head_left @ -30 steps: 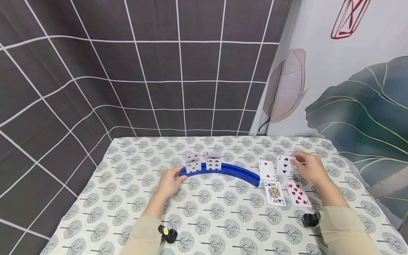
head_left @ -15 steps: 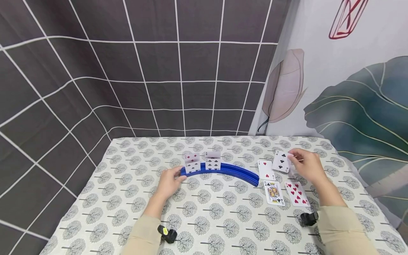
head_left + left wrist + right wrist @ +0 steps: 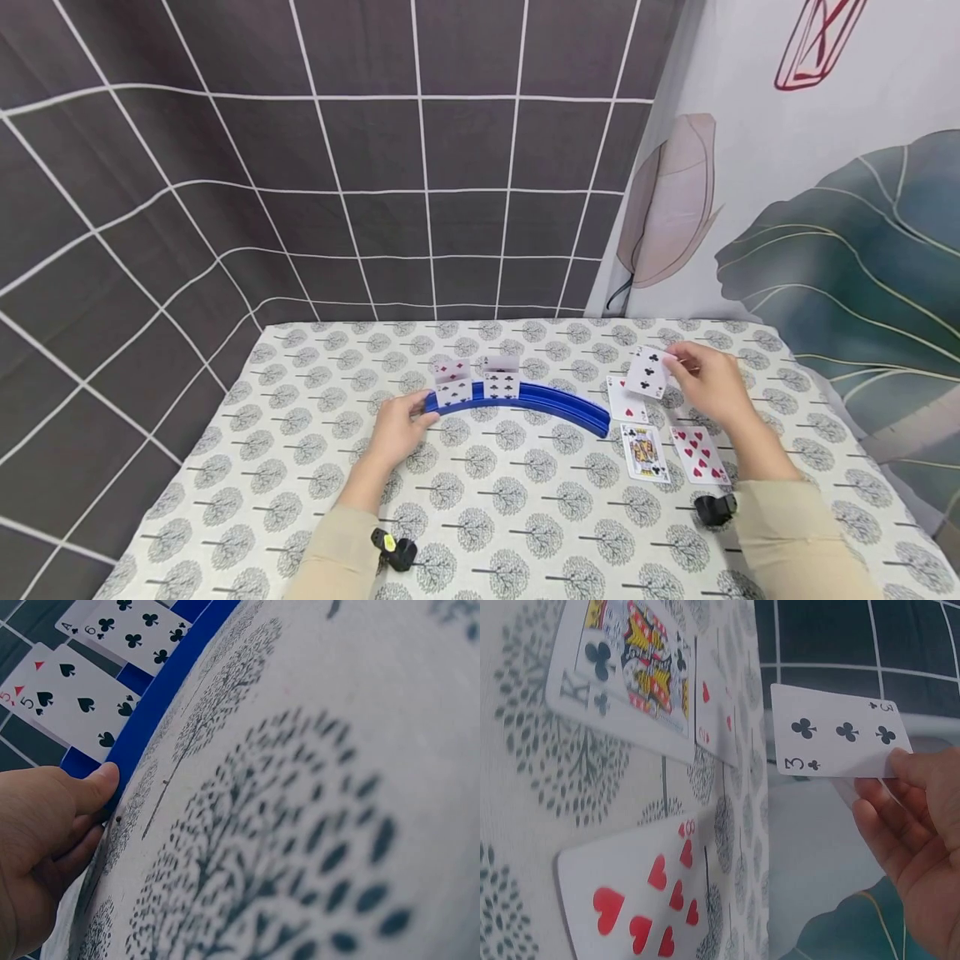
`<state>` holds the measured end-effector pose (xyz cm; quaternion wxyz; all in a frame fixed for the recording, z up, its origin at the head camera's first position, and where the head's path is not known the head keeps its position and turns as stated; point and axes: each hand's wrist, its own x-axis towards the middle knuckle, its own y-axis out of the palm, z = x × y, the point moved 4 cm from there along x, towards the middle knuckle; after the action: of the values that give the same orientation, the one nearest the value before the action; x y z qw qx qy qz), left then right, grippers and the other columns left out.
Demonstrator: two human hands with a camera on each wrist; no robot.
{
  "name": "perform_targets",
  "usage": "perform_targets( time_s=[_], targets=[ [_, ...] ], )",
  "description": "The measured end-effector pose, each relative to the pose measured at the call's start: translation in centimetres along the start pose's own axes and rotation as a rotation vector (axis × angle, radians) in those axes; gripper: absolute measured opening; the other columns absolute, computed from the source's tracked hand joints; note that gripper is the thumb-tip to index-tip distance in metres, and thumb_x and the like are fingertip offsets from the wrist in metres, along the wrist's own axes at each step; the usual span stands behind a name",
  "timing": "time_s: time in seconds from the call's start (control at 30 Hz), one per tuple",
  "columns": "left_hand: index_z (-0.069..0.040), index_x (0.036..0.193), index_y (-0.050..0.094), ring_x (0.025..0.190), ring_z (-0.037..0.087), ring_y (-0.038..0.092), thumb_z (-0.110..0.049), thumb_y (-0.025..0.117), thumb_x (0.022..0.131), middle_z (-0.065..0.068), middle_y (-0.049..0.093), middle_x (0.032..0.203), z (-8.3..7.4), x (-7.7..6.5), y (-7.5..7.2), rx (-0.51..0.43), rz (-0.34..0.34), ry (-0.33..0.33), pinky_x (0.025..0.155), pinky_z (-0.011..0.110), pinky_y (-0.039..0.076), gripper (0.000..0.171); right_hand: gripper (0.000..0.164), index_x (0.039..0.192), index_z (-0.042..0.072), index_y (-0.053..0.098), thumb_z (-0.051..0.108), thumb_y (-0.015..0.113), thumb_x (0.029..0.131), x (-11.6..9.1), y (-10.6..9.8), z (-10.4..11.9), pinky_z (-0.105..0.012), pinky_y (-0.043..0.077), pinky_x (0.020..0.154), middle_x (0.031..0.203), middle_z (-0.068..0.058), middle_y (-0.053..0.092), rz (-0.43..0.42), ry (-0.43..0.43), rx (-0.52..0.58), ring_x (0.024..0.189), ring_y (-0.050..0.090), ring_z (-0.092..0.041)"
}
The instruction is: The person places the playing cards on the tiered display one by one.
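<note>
My right hand pinches the three of clubs by one edge, lifted above the table. In the head view that card overlaps the two of hearts lying beneath. My left hand grips the left end of a curved blue card holder, thumb on its front wall in the left wrist view. Upright in the holder stand a five of spades in front of a five of diamonds, and a six of clubs in front of an ace.
Right of the holder, a king of clubs and an eight of hearts lie face up on the table. A tree-patterned cloth covers the table. Behind it hang a dark grid curtain and a floral one.
My right hand has raised the three of clubs and carried it left, from beside the two of hearts to over it. The left hand and holder stay put.
</note>
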<state>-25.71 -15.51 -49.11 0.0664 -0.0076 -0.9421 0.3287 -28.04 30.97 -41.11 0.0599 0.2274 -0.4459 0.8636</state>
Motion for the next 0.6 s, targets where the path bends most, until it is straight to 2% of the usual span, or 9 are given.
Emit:
perform_targets(
  time_s=[0.1, 0.23, 0.4, 0.53, 0.6],
  targets=[
    [-0.001, 0.133, 0.063, 0.108, 0.031, 0.07, -0.01, 0.077, 0.089, 0.016, 0.073, 0.116, 0.0, 0.0, 0.0, -0.002, 0.001, -0.003, 0.106, 0.047, 0.05, 0.047, 0.017, 0.109, -0.004, 0.07, 0.006, 0.068, 0.096, 0.2, 0.0, 0.5, -0.051, 0.06, 0.071, 0.095, -0.024, 0.073, -0.005, -0.003, 0.005, 0.081, 0.07, -0.039],
    [-0.001, 0.132, 0.064, 0.107, 0.031, 0.071, -0.01, 0.076, 0.089, 0.016, 0.073, 0.114, -0.1, 0.0, 0.1, -0.005, -0.004, 0.006, 0.103, 0.045, 0.053, 0.046, 0.018, 0.109, -0.006, 0.069, 0.004, 0.07, 0.094, 0.3, 0.2, 1.1, -0.051, 0.061, 0.07, 0.094, -0.025, 0.073, -0.013, -0.02, 0.013, 0.079, 0.071, -0.038],
    [-0.001, 0.131, 0.065, 0.108, 0.031, 0.071, -0.011, 0.077, 0.088, 0.016, 0.074, 0.114, 0.0, 0.0, 0.1, 0.006, -0.01, 0.011, 0.105, 0.046, 0.051, 0.045, 0.016, 0.107, -0.006, 0.07, 0.002, 0.071, 0.093, 0.5, 0.6, 1.3, -0.033, 0.062, 0.067, 0.093, -0.024, 0.074, -0.024, -0.038, 0.022, 0.076, 0.071, -0.036],
    [-0.001, 0.132, 0.064, 0.108, 0.031, 0.07, -0.011, 0.077, 0.089, 0.016, 0.073, 0.115, 0.1, 0.0, 0.1, 0.005, -0.008, 0.005, 0.107, 0.048, 0.05, 0.046, 0.015, 0.105, -0.005, 0.071, 0.0, 0.072, 0.092, 0.7, 1.1, 1.4, -0.014, 0.055, 0.066, 0.09, -0.022, 0.074, -0.038, -0.06, 0.039, 0.074, 0.071, -0.034],
    [-0.001, 0.133, 0.063, 0.108, 0.031, 0.07, -0.011, 0.077, 0.089, 0.016, 0.073, 0.116, 0.2, 0.1, 0.1, -0.002, -0.003, -0.003, 0.107, 0.047, 0.05, 0.047, 0.014, 0.105, -0.005, 0.071, 0.0, 0.072, 0.091, 0.7, 1.4, 1.6, -0.009, 0.053, 0.065, 0.089, -0.021, 0.074, -0.036, -0.069, 0.05, 0.073, 0.071, -0.032]
  ],
)
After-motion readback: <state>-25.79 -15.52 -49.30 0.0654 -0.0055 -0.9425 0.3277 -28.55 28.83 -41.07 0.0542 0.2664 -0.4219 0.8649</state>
